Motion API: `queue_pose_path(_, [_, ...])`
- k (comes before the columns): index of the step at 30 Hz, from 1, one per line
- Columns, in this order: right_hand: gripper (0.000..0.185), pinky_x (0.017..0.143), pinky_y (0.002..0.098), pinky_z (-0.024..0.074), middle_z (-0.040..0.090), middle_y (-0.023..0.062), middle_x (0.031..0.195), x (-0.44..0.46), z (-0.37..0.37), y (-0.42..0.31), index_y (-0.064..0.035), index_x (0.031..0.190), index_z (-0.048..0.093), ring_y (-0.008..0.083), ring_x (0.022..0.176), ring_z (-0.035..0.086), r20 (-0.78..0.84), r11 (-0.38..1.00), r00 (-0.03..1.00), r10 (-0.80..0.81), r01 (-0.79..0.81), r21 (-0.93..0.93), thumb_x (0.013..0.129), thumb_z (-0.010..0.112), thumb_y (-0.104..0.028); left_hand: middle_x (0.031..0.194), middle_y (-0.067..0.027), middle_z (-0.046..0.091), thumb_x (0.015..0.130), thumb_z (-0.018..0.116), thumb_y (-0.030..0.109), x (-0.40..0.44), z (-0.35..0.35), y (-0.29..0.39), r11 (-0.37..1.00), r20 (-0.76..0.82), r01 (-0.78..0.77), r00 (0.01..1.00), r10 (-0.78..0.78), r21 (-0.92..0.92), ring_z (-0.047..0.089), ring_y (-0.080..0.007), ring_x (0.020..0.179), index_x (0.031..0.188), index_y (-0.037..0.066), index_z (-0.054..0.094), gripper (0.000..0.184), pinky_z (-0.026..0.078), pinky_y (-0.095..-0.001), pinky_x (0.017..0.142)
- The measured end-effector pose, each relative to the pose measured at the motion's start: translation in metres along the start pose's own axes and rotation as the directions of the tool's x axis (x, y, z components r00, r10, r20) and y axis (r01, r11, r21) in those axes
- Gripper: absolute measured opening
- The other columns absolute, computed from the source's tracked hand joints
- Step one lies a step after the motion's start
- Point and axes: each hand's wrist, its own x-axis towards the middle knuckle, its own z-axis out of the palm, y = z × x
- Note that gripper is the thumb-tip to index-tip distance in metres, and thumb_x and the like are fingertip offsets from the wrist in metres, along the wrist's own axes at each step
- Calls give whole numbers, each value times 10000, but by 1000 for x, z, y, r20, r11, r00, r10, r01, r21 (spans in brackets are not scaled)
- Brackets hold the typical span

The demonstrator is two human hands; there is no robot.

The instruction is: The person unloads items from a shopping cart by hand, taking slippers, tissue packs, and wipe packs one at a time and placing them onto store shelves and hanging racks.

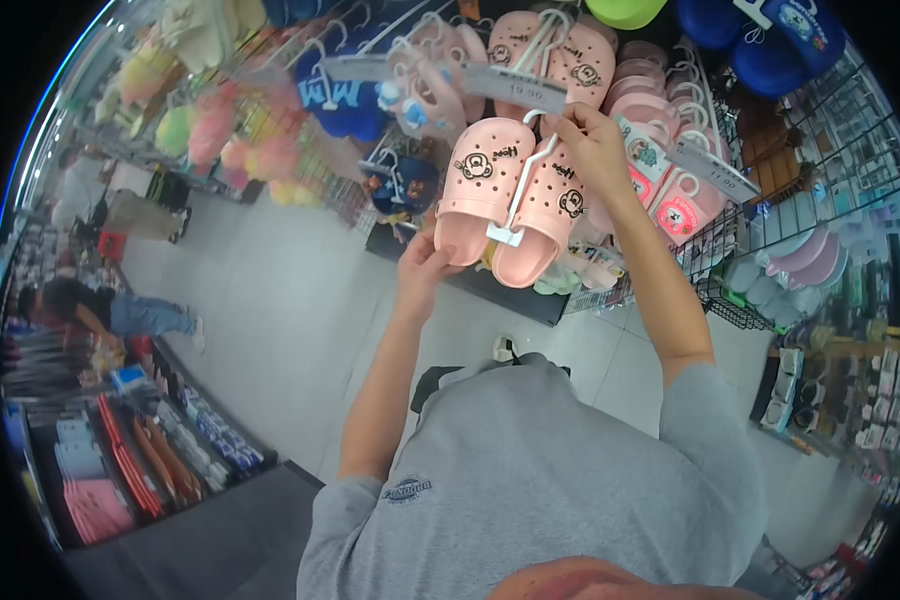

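Observation:
A pair of pink clogs [478, 185] with bear and lettering prints hangs on a white plastic hanger [532, 180] in front of the rack. My left hand [427, 268] pinches the toe-side edge of the left clog's open end between thumb and fingers. Higher up, my right hand [588, 143] has its fingers closed around the top of the hanger, just below a 19.90 price tag [518, 88]. More pink clogs [582, 65] with the same print hang right behind the tag.
Wire racks [760, 180] with slippers and an 11.90 tag [708, 172] stand at the right. Blue slippers [785, 50] hang at the top right. A person [110, 310] bends at a shelf on the left. Merchandise bins [135, 450] line the lower left.

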Motion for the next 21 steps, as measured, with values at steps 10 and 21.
queue_pose_path(10, [207,551,212,409,578,4,675,38,-5,0,27,975,659,60,605,504,-195,990,981,-5,-23,-141,886,618,-154,1070,-117,618,866,543,24,78,8,17,998,205,24,979,-12,-57,628,-168,927,1172,-33,515,312,542,-281,744])
queue_pose_path(21, [215,554,286,433,650,76,710,62,5,-10,19,956,672,123,591,556,-287,967,957,-53,-22,-254,863,606,-163,1046,-92,598,885,521,43,112,5,23,998,278,45,960,-30,-47,614,-160,909,1164,-8,513,283,548,-293,730])
